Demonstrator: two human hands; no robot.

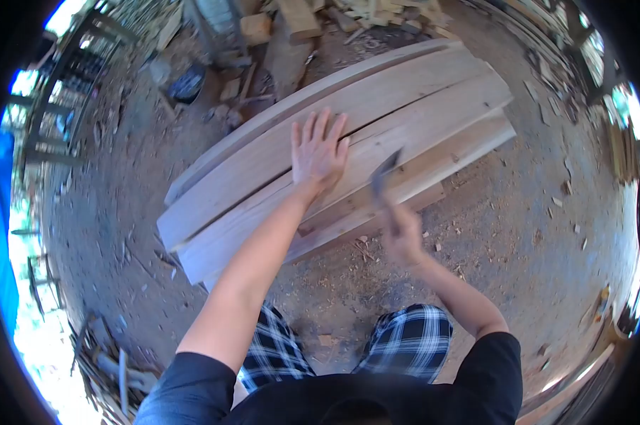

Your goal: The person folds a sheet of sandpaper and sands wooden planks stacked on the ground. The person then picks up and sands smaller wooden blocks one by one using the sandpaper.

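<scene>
Long pale wooden planks [433, 117] lie side by side at a slant, with a dark gap between two of them. My left hand [318, 157] rests flat on the planks across that gap, its fingers spread. Below and to the right, my right hand [403, 237] is wrapped round the handle of a hammer [382, 177], both blurred by motion. The hammer's dark head is over the near planks, right of my left hand; whether it touches the wood I cannot tell.
Wood scraps [298, 21] and blocks are heaped beyond the planks. A dark container [187, 83] stands at the upper left. Chips litter the dirt floor [504, 234]. Sticks [114, 368] lie piled at the lower left, and boards [575, 382] at the lower right.
</scene>
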